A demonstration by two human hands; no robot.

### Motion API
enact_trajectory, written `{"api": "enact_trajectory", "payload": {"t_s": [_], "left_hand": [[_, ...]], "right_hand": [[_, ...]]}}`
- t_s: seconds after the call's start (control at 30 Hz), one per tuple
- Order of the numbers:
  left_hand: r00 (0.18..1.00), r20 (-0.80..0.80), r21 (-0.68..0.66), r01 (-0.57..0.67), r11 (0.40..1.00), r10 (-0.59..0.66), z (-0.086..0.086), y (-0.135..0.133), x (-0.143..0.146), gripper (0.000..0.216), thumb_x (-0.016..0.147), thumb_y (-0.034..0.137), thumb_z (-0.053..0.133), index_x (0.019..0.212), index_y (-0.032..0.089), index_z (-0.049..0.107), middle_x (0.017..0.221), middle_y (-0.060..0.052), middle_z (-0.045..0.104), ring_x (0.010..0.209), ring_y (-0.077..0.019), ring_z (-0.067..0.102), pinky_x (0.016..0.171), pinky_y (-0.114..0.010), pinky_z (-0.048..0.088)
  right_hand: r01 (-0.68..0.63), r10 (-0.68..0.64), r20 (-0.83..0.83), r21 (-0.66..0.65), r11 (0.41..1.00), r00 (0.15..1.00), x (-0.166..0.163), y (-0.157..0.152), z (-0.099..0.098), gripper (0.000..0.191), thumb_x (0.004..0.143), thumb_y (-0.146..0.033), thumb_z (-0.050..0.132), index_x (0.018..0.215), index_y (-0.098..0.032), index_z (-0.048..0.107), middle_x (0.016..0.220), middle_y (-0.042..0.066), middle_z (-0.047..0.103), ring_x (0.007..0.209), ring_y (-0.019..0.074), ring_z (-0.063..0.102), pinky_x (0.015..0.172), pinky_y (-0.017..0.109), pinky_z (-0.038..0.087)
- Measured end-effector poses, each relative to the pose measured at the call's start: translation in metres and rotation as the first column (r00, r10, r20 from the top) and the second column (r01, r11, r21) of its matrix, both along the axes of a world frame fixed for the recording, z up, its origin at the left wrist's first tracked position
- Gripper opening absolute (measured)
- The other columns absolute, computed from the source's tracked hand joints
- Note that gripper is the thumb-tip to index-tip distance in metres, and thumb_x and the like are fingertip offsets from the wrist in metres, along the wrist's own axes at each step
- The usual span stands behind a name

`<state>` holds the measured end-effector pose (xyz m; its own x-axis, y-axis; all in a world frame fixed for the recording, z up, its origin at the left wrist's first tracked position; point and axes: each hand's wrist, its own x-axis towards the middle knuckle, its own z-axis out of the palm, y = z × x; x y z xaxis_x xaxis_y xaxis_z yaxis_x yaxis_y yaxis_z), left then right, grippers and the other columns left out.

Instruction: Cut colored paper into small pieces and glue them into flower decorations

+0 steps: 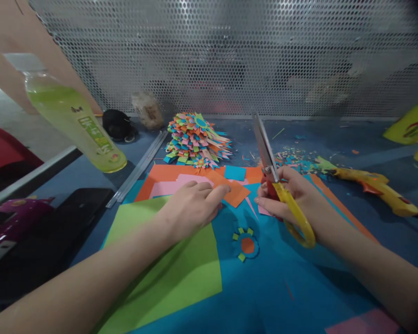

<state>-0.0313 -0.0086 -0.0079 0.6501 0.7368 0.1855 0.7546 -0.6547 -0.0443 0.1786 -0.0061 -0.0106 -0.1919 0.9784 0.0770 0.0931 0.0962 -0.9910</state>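
My right hand (301, 202) grips yellow-handled scissors (275, 178) with the blades pointing up and away, closed or nearly so. My left hand (193, 206) rests palm down with fingers curled, its fingertips on an orange paper piece (237, 194). Between my hands on the blue sheet (264, 278) lies a small paper flower (245, 243) with an orange centre and green tabs. A green sheet (174, 273) lies under my left forearm. Pink paper (167, 187) and a large orange sheet (163, 174) lie beyond my left hand.
A pile of multicoloured paper flowers (195, 139) sits at the back. A yellow glue gun (376, 185) lies to the right near paper scraps (296, 160). A green drink bottle (75, 120) stands at left, a black object (118, 124) behind it. Perforated metal screen (230, 55) closes the back.
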Motion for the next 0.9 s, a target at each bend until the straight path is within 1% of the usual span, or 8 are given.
{"api": "enact_trajectory", "payload": {"t_s": [0.13, 0.27, 0.37, 0.57, 0.7, 0.9], "left_hand": [[1.0, 0.022, -0.011, -0.011, 1.0, 0.012, 0.0003, -0.001, 0.0, 0.026, 0.087, 0.018, 0.045, 0.112, 0.013, 0.051, 0.085, -0.009, 0.07, 0.083, -0.0227, 0.066, 0.072, -0.035, 0.05], [0.997, 0.064, -0.013, -0.036, 0.999, 0.037, -0.0018, -0.002, -0.0003, 0.029, 0.087, 0.027, 0.05, 0.113, 0.014, 0.05, 0.086, -0.008, 0.07, 0.085, -0.0212, 0.065, 0.075, -0.034, 0.05], [0.997, 0.058, -0.009, -0.042, 0.999, 0.042, -0.0027, -0.0024, 0.0005, 0.029, 0.086, 0.031, 0.053, 0.109, 0.013, 0.053, 0.086, -0.009, 0.07, 0.085, -0.023, 0.065, 0.075, -0.035, 0.05], [0.999, 0.028, -0.005, -0.024, 1.0, 0.024, -0.0027, -0.0019, 0.0024, 0.02, 0.087, 0.023, 0.048, 0.104, 0.013, 0.055, 0.087, -0.009, 0.069, 0.085, -0.0228, 0.064, 0.075, -0.035, 0.05], [0.999, 0.02, -0.004, -0.029, 1.0, 0.029, -0.0031, -0.0014, 0.003, 0.022, 0.087, 0.02, 0.044, 0.105, 0.011, 0.055, 0.086, -0.011, 0.069, 0.085, -0.024, 0.064, 0.075, -0.037, 0.051], [0.999, 0.03, -0.01, -0.033, 0.999, 0.033, -0.003, -0.0019, 0.0016, 0.023, 0.085, 0.018, 0.046, 0.105, 0.012, 0.054, 0.087, -0.012, 0.069, 0.084, -0.0237, 0.064, 0.074, -0.036, 0.051]], "right_hand": [[-0.027, 0.027, -0.019, -0.03, 0.999, 0.999, 0.0021, -0.0011, -0.0027, 0.04, 0.059, -0.019, 0.077, 0.076, -0.025, 0.041, 0.063, -0.008, 0.054, 0.052, 0.0101, 0.054, 0.048, 0.023, 0.045], [-0.088, 0.087, -0.029, -0.014, 0.996, 0.996, 0.0054, 0.002, -0.009, 0.04, 0.061, -0.018, 0.076, 0.08, -0.025, 0.042, 0.065, -0.008, 0.054, 0.06, 0.012, 0.059, 0.053, 0.024, 0.047], [-0.085, 0.084, -0.032, -0.011, 0.996, 0.996, 0.0054, 0.0024, -0.0084, 0.041, 0.059, -0.019, 0.078, 0.079, -0.025, 0.042, 0.064, -0.008, 0.055, 0.059, 0.011, 0.058, 0.053, 0.023, 0.046], [-0.084, 0.084, -0.025, 0.005, 0.996, 0.996, 0.0041, -0.0002, -0.0037, 0.039, 0.059, -0.021, 0.079, 0.073, -0.025, 0.043, 0.064, -0.006, 0.058, 0.06, 0.0125, 0.059, 0.053, 0.024, 0.046], [-0.084, 0.085, -0.026, 0.013, 0.996, 0.996, 0.0042, 0.0009, -0.0055, 0.041, 0.058, -0.021, 0.08, 0.073, -0.025, 0.042, 0.062, -0.008, 0.056, 0.058, 0.0123, 0.058, 0.054, 0.024, 0.046], [-0.091, 0.091, -0.001, 0.012, 0.996, 0.996, 0.0038, 0.0, -0.0033, 0.038, 0.057, -0.022, 0.08, 0.071, -0.025, 0.044, 0.063, -0.006, 0.058, 0.059, 0.0133, 0.059, 0.055, 0.026, 0.047]]}}
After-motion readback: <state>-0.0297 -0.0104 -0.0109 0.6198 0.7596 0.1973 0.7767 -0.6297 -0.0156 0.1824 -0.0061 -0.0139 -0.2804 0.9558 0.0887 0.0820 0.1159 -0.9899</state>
